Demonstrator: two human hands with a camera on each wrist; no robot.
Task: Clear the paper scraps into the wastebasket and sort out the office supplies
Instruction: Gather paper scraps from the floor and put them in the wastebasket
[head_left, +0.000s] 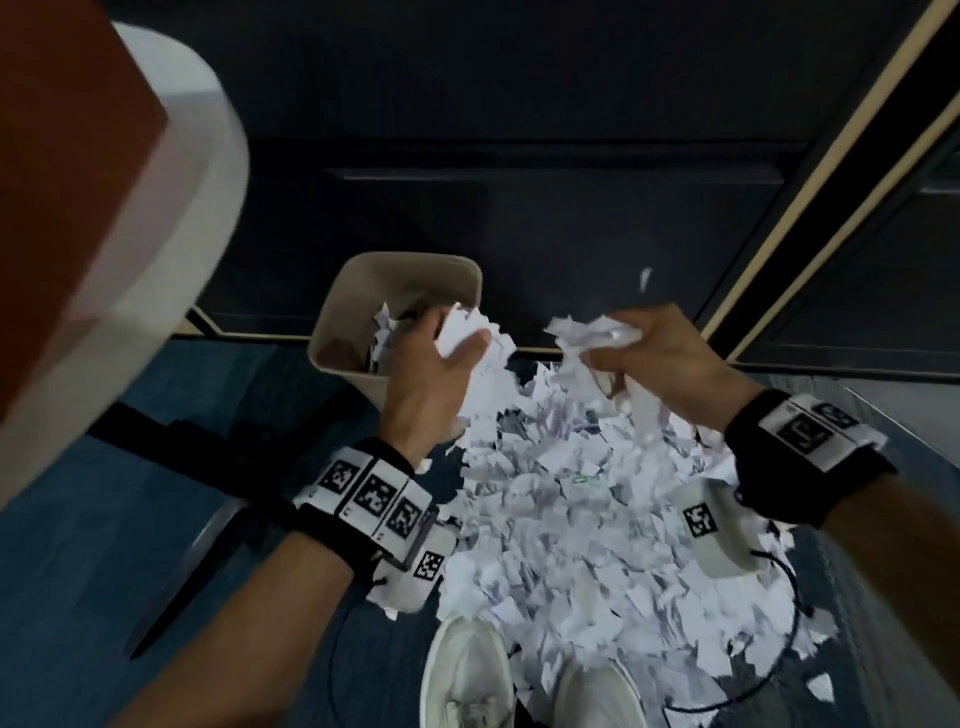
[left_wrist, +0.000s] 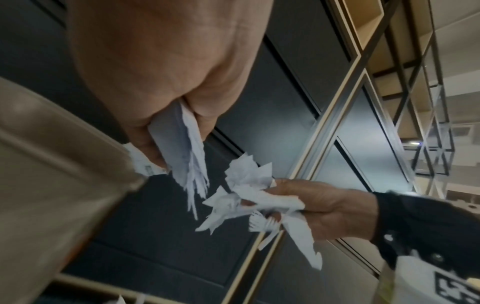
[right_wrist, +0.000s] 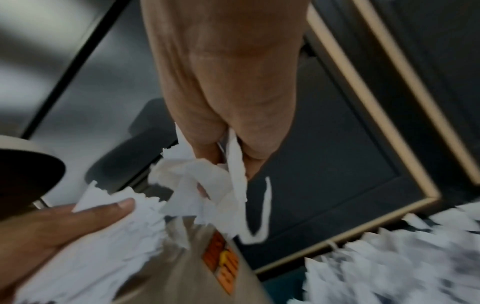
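Down on the blue floor (head_left: 104, 545) lies a wide heap of white paper scraps (head_left: 571, 519), spread from just in front of the person's white shoes (head_left: 467, 675) up to the foot of the dark cabinet (head_left: 519, 156). The beige wastebasket (head_left: 343, 301) stands at the heap's far left edge, against the cabinet, with scraps already inside it.

Both hands are raised above the heap, each with a fistful of paper. The left hand (head_left: 431, 374) is curled round a thick wad of scraps (head_left: 467, 327), thumb pressed on top, and is over the basket's near right rim; the left wrist view shows torn strips hanging from between its fingers (left_wrist: 145, 144) beside the basket wall (left_wrist: 52, 164). The right hand (head_left: 660, 358) clutches a crumpled bunch (head_left: 597, 332) with fingers closed on it, to the right of the basket and well apart from its opening, above the far part of the heap. One small scrap (head_left: 645, 278) shows in mid-air above this hand. The two hands are near each other but not touching.

Each wrist carries a black strap with black-and-white marker tags (head_left: 374, 493). A small green item (head_left: 584, 478) lies among the scraps in the middle of the heap; what it is cannot be told. At upper left, blurred, is a white and reddish-brown edge (head_left: 130, 208).
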